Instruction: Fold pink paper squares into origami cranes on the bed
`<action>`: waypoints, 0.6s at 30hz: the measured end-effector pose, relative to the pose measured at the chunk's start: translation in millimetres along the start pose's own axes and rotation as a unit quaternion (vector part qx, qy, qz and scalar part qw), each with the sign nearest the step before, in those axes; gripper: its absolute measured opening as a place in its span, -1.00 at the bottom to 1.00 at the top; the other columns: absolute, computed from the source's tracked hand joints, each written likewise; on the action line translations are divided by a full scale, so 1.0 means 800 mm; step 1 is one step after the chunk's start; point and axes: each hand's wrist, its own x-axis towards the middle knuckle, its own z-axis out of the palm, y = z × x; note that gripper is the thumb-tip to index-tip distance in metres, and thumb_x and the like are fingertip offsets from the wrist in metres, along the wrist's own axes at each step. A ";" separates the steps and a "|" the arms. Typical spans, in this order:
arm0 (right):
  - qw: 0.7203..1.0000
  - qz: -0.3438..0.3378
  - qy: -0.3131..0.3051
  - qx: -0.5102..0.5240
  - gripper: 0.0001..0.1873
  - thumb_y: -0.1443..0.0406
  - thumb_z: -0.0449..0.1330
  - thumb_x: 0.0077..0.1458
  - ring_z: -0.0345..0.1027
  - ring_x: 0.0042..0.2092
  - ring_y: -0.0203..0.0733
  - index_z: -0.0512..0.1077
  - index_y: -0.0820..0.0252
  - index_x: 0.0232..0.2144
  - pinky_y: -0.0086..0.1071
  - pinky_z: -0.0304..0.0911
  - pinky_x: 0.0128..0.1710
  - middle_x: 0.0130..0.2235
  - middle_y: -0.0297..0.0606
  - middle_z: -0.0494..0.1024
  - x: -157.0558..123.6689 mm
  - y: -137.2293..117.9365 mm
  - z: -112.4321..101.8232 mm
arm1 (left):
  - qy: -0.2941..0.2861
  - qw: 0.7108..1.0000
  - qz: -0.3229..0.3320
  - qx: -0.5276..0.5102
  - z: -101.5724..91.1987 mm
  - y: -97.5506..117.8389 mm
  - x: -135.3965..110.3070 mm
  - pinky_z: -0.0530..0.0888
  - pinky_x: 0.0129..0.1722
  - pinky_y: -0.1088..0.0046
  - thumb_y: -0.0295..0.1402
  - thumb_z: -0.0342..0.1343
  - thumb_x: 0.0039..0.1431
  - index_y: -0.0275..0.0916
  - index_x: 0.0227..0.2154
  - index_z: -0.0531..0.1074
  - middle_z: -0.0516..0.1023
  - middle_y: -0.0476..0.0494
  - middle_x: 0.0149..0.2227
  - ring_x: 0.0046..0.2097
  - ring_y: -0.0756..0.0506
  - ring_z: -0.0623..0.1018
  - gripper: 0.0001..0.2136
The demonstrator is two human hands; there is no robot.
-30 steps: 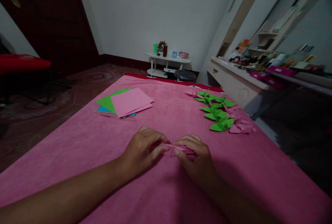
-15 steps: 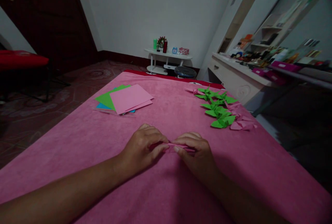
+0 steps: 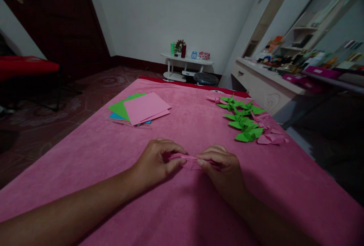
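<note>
You have two hands on one folded pink paper [image 3: 190, 158], which sits between them at the near middle of the pink cloth [image 3: 85, 151]. Your left hand [image 3: 156, 160] pinches its left end between thumb and fingers, and your right hand [image 3: 224, 166] pinches its right end; the thumbs are well short of touching, and a narrow strip shows across the gap.

Beyond your left hand lies one stack of flat paper: two pink sheets [image 3: 146, 107] on top, with at least one green sheet [image 3: 118, 107] and one blue sheet [image 3: 115, 116] showing beneath (the lower layers overlap too much to count). Ahead and to your right is one cluster of folded shapes: at least four green folded pieces [image 3: 249, 135], and at least two pink folded pieces [image 3: 272, 138], one at the far end and one at the near end. At the back stands one white stand [image 3: 187, 59] bearing one green cylinder [image 3: 172, 48] and one red cylinder [image 3: 183, 51].

Compared with half a second ago, your thumb tips are farther apart, and more of the paper's edge shows inside your left grip. The whole view has shifted a little, but the stack and the cluster keep their arrangement.
</note>
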 end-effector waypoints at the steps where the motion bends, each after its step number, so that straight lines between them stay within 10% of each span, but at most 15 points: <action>1: 1.000 -0.001 0.001 0.002 -0.86 0.41 0.21 -0.04 0.36 -0.46 -0.23 0.56 0.11 -0.49 -0.31 0.24 -0.35 -0.55 -0.32 0.52 0.000 0.000 0.000 | -0.005 0.999 -0.018 -0.030 0.000 -0.001 0.000 0.41 -0.28 0.46 -0.39 0.14 0.05 -0.25 -0.34 0.54 0.59 -0.10 -0.36 -0.33 -0.04 0.53 -0.87; 18: 1.000 0.005 0.004 -0.003 -0.88 0.40 0.20 -0.02 0.36 -0.45 -0.23 0.54 0.13 -0.50 -0.31 0.23 -0.36 -0.54 -0.32 0.50 -0.002 -0.002 0.002 | 0.023 0.994 -0.038 -0.104 0.000 0.004 -0.002 0.41 -0.36 0.46 -0.40 0.11 0.07 -0.31 -0.43 0.56 0.56 -0.15 -0.46 -0.39 -0.04 0.51 -0.86</action>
